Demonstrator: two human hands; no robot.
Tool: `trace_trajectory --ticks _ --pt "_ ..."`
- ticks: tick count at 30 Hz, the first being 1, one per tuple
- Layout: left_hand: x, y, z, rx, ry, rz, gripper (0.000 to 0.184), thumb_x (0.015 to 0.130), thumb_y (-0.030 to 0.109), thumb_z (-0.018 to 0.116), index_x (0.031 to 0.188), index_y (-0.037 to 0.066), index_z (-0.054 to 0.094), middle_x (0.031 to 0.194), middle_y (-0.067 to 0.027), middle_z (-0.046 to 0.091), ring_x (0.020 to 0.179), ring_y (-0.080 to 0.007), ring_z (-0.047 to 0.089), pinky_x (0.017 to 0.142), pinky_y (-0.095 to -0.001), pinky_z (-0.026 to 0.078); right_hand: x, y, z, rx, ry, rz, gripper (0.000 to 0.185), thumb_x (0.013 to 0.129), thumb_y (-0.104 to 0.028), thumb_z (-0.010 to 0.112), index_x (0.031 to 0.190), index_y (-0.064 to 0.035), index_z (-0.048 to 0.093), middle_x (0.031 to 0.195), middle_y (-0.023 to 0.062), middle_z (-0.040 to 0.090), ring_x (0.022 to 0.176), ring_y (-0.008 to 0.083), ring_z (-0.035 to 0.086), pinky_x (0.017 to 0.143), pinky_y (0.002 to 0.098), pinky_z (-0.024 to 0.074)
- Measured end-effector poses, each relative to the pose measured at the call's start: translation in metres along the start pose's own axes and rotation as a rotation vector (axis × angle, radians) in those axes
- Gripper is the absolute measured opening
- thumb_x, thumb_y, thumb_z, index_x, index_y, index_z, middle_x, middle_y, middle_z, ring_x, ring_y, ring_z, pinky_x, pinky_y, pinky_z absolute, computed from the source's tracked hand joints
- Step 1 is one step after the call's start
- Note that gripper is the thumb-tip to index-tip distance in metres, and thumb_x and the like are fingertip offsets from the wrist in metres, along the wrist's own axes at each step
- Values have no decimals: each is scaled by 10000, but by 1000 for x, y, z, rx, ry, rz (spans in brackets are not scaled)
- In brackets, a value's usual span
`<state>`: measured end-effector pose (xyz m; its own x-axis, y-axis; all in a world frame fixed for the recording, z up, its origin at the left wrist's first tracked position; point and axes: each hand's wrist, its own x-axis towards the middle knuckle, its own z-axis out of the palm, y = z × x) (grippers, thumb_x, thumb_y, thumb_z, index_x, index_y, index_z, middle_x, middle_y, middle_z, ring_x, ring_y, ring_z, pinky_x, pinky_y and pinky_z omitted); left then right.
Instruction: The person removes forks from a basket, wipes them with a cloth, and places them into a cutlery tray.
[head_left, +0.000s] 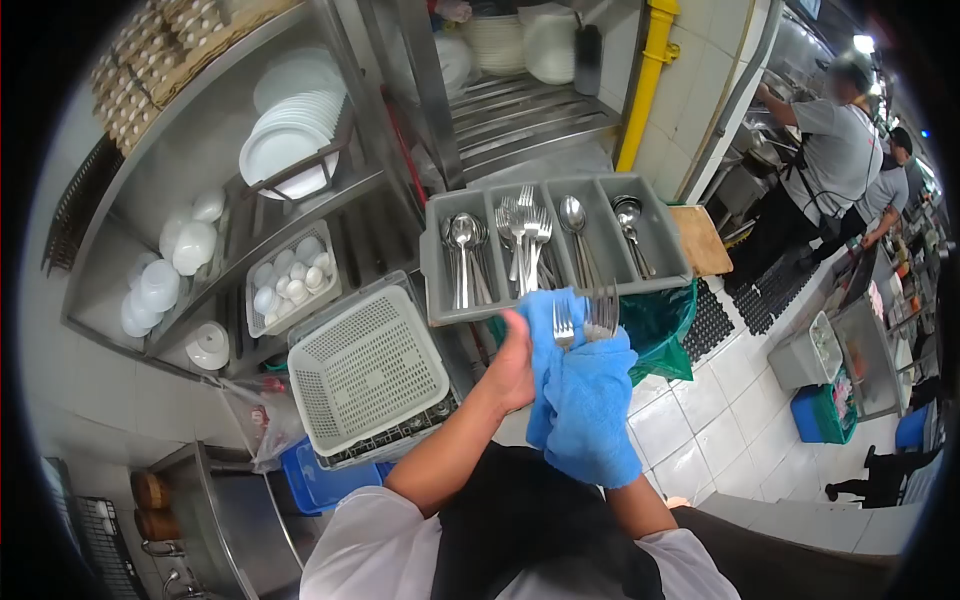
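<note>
A blue cloth (585,420) is bunched in front of my chest. My right hand is wrapped inside it and hidden, gripping several forks (602,315) whose tines stick up out of the folds. At the cloth's left edge, my left hand (512,368) holds the fabric, thumb up, its fingers hidden behind it. Just beyond is a grey cutlery tray (432,262) with four compartments. From left to right they contain spoons (463,235), forks (524,225), more spoons (573,215) and smaller spoons (628,215).
To the left sits a white perforated basket (365,370). Shelves carry plates (290,145), bowls (193,245) and a basket of small white cups (295,285). Right of the tray are a green-lined bin (665,330) and a wooden board (700,240). Two people (835,150) stand farther right.
</note>
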<state>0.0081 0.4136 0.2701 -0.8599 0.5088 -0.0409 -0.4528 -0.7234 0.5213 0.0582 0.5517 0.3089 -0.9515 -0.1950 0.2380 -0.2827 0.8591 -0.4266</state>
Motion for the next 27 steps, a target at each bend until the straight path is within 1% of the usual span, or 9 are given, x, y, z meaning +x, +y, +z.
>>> trace_trajectory --ticks 4,6,7,11,19,22,23,26,27 --pt "-28 35 -1 -483 -5 141 776 975 644 318 1500 72 312 1497 -184 402 1370 -387 389 1135 -552 306 19 -16 -17 224 259 535 337 874 -300 603 996 9 545 991 244 551 924 399 570 815 449 492" --pt "-32 7 -47 -371 -211 240 757 978 621 352 1500 75 315 1493 -184 405 1383 -370 375 1146 -530 298 16 -21 -42 -22 -91 230 297 868 -252 618 1005 4 552 1035 247 541 984 395 561 831 439 489" --pt "-31 -2 -33 -261 21 288 686 988 544 410 1483 74 342 1448 -172 449 1338 -327 432 1121 -500 339 16 -24 -47 -95 -193 113 285 866 -235 622 1008 2 555 1050 248 538 1004 394 558 837 436 489" --pt "-15 -37 -30 235 352 202 308 985 278 577 1219 77 588 1128 -118 668 967 -209 669 873 -378 552 16 -38 -28 361 146 53 308 834 -179 629 1068 11 562 1095 266 528 1030 394 541 865 434 467" --pt "-1 -10 -8 415 675 504 281 988 305 606 869 56 659 738 11 646 625 -77 589 560 -249 482 0 -41 -15 408 25 -51 290 816 -179 639 1024 8 563 1058 259 531 1014 394 536 847 438 457" --pt "-3 -1 -29 1188 775 623 250 959 295 635 884 62 688 687 16 641 548 -92 576 504 -270 464 -15 -32 -19 399 -20 -57 283 810 -179 643 1008 7 564 1043 257 532 1008 394 533 840 440 453" --pt "-4 2 -34 1189 788 635 250 959 295 635 884 62 688 687 16 641 548 -92 576 504 -270 464 -19 -30 -20 396 -25 -55 281 808 -179 645 1002 7 564 1039 256 532 1006 394 533 838 441 452" --pt "-11 13 7 27 523 341 136 943 160 632 1043 69 643 948 -40 659 774 -135 638 653 -290 531 -23 -26 -22 391 -37 -52 275 801 -180 648 986 6 564 1024 253 533 999 394 531 831 442 449" --pt "-14 -4 1 264 477 197 144 943 140 614 1064 67 642 1046 -62 657 885 -160 656 723 -320 549 -22 -25 -21 395 -36 -50 273 799 -180 650 980 5 564 1020 252 534 997 394 530 829 443 447"
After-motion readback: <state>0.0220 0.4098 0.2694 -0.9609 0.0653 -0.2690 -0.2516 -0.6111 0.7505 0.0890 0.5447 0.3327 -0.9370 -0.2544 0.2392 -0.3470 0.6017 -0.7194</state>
